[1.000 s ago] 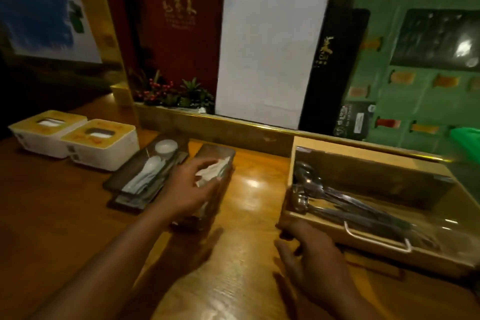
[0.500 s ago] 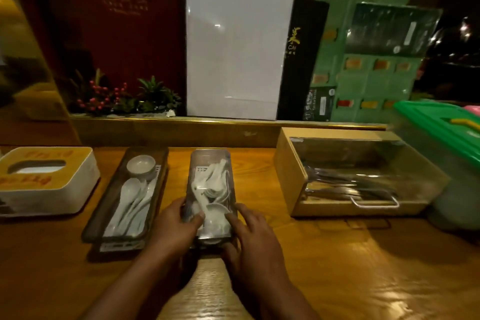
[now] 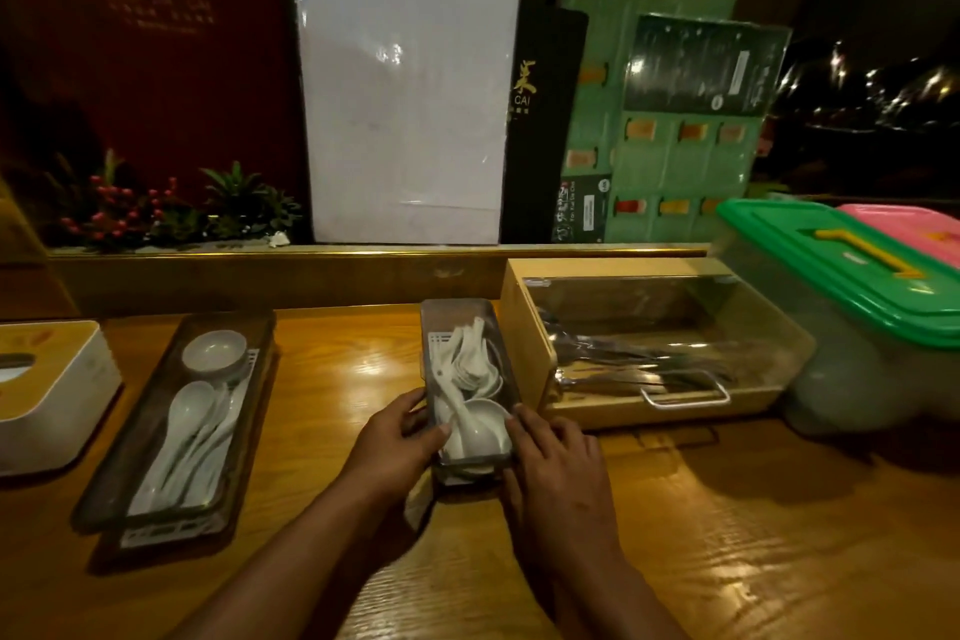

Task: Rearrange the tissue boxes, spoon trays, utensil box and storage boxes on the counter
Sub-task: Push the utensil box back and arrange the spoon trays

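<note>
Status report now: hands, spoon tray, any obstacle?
Left hand and right hand both grip spoon tray. Tray flat on counter. Utensil box close at right.

Both forearms come in from the counter's near edge and converge toward its middle, bare to the wrists. Left hand (image 3: 397,437) is palm-down, fingers curled, thumb tip hooked over the near-left rim of the spoon tray (image 3: 470,379) it grips. Right hand (image 3: 558,468) is palm-down with fingers extended and pressed against that tray's near-right side, wrist straight, knuckles facing up, thumb tucked out of sight.
</note>
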{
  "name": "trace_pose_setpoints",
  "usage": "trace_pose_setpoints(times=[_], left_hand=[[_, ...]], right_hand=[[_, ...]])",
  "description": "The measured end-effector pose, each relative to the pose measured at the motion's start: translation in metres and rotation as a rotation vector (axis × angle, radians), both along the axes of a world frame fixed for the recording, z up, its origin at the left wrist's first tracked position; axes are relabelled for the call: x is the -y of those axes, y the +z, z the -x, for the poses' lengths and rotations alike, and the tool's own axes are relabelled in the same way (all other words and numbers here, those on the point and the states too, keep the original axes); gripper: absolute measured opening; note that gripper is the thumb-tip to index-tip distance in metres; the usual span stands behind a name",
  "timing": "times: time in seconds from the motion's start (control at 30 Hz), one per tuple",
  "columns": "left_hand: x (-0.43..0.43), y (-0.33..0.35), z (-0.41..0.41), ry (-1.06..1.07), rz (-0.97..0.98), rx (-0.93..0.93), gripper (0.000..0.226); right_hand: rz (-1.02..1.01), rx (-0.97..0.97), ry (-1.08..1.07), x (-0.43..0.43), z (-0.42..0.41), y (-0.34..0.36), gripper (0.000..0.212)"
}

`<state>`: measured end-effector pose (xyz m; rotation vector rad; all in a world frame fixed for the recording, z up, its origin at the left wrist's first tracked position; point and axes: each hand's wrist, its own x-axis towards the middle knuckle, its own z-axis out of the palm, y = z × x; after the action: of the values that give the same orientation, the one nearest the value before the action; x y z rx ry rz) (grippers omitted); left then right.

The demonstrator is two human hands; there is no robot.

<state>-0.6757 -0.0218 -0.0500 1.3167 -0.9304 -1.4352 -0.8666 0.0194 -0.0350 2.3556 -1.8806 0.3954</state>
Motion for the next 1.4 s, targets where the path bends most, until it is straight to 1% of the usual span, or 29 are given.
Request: trace_pose_setpoints(times=[0.07,0.17,0.3,0.5,0.67,0.8,0.87,0.93,1.0,1.07,1.13,1.23,1.3,1.4], left_hand=[[0.003,0.001,0.007,-0.003,-0.006,-0.002,0.05],[0.008,0.003,0.013,-0.016,-0.018,-0.007,0.054],[0.014,0.005,0.017,-0.011,-0.047,-0.042,0.053],[0.017,0.002,0.022,-0.012,-0.005,0.061,0.053],[0.017,0.004,0.022,-0.019,0.015,0.069,0.055],[0.013,0.015,0.027,-0.017,-0.013,0.053,0.05],[0.01,0.019,0.03,-0.008,-0.04,0.004,0.046],[0.004,0.027,0.034,-0.003,-0.057,-0.05,0.044],[-0.007,0.035,0.035,0.025,-0.072,-0.05,0.041],[-0.016,0.037,0.027,0.064,-0.046,0.048,0.056],[-0.024,0.039,0.008,0.059,0.059,0.254,0.064],[-0.042,0.047,-0.034,0.089,0.199,0.461,0.061],[-0.056,0.055,-0.07,0.138,0.274,0.572,0.057],[-0.073,0.061,-0.132,0.271,0.284,0.778,0.05]], right_hand=[[-0.003,-0.012,-0.016,0.002,0.004,0.001,0.061],[0.005,-0.025,-0.033,0.006,0.007,0.002,0.064],[0.023,-0.047,-0.039,0.011,0.009,0.001,0.068],[0.058,-0.068,-0.029,0.018,0.012,-0.006,0.074],[0.074,-0.053,-0.023,0.017,0.01,-0.005,0.074],[0.046,-0.053,-0.034,0.019,0.01,-0.008,0.077],[0.034,-0.049,-0.041,0.02,0.009,-0.008,0.078],[0.023,-0.046,-0.049,0.019,0.007,-0.006,0.075],[0.017,-0.044,-0.067,0.015,0.004,-0.003,0.072],[0.027,-0.008,-0.071,0.007,-0.003,0.004,0.07],[0.065,0.064,-0.014,-0.001,-0.017,0.011,0.066],[0.116,0.185,0.168,-0.012,-0.053,0.013,0.053],[0.103,0.226,0.293,-0.019,-0.086,0.011,0.046],[0.072,0.234,0.435,-0.025,-0.136,0.007,0.046]])
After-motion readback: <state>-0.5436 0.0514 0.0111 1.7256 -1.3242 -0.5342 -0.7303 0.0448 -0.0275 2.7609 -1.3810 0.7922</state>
